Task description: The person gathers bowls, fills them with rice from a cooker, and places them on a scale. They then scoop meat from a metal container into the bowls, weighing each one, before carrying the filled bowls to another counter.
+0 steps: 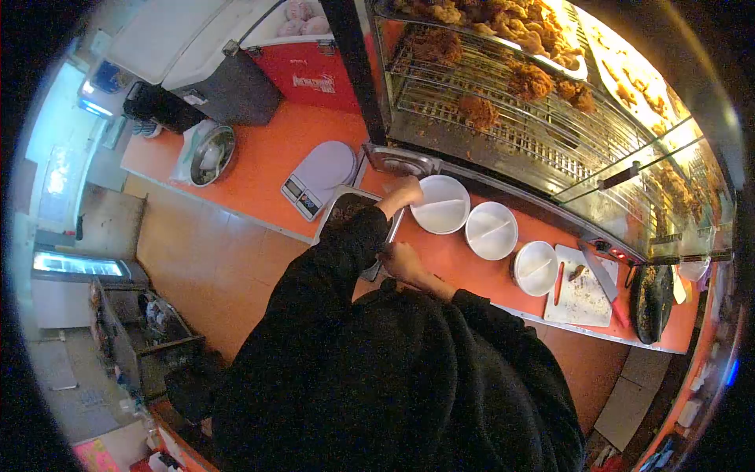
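My left hand (403, 197) is closed at the left rim of a white divided bowl (442, 214). Its fingers appear to pinch that rim. Just below it, my right hand (405, 263) is curled shut beside a metal tray (393, 226); what it holds, if anything, is hidden. Dark food (351, 208) lies in the tray, partly covered by my left sleeve. To the right of the first bowl stand a second white divided bowl (491, 230) and a smaller white divided bowl (536, 268), which looks stacked. No food shows in the bowls.
A kitchen scale (326, 169) and metal bowl (213, 156) sit left on the orange counter (259, 177). Rightward lie a cutting board (582, 307), a large knife (599, 272) and a black pan (652, 304). A glass cabinet (472, 149) with fried food borders the counter behind; a red cooler (307, 75) stands back left.
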Action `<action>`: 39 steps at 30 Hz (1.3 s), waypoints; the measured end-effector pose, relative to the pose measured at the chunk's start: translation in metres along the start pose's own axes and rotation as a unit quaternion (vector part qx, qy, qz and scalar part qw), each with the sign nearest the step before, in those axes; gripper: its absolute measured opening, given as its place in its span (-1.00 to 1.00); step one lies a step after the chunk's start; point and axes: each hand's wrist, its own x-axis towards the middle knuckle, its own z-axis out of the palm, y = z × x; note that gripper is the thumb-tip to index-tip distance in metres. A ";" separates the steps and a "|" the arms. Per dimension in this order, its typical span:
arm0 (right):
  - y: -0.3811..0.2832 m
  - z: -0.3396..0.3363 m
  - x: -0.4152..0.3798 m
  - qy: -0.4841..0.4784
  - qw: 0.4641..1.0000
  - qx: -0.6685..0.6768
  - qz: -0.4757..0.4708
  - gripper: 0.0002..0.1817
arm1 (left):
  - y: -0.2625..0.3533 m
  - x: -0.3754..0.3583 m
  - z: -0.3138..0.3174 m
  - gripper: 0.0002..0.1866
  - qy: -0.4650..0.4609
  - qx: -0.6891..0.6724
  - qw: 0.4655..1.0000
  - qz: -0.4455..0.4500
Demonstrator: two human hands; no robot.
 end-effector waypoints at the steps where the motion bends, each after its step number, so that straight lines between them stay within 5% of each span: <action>1: -0.002 -0.001 -0.001 -0.003 1.000 -0.009 0.000 -0.76 | -0.003 0.019 0.014 -0.64 0.009 -0.003 1.000 -0.009; 5: 0.010 0.006 0.005 -0.017 0.999 -0.036 -0.008 -0.78 | 0.024 -0.049 -0.034 -0.67 0.038 -0.005 0.999 0.011; 8: 0.002 -0.001 0.003 -0.023 0.999 -0.034 0.007 -0.78 | 0.014 -0.020 -0.017 -0.69 0.053 -0.040 0.998 -0.003; 14: 0.003 -0.001 0.003 -0.036 0.998 -0.046 -0.038 -0.76 | 0.029 -0.075 -0.069 -0.71 0.050 -0.036 0.998 0.024; 22: 0.004 0.004 0.011 -0.062 0.997 -0.025 -0.024 -0.75 | -0.029 -0.138 -0.141 -0.75 0.100 -0.142 0.962 0.210; 26: 0.000 -0.001 0.012 -0.030 0.999 -0.013 -0.011 -0.74 | -0.093 -0.167 -0.191 -0.70 0.145 -0.204 0.965 0.077; 29: -0.005 -0.004 0.012 -0.073 0.995 0.032 0.067 -0.75 | -0.171 -0.137 -0.206 -0.72 0.170 -0.212 0.957 0.099; 31: 0.000 0.002 0.009 -0.025 0.999 0.016 0.019 -0.75 | -0.210 -0.120 -0.207 -0.71 0.184 -0.193 0.963 0.033; 39: -0.020 0.000 0.007 -0.016 0.990 0.014 0.137 -0.78 | -0.300 0.001 -0.122 -0.72 0.160 -0.134 0.977 -0.053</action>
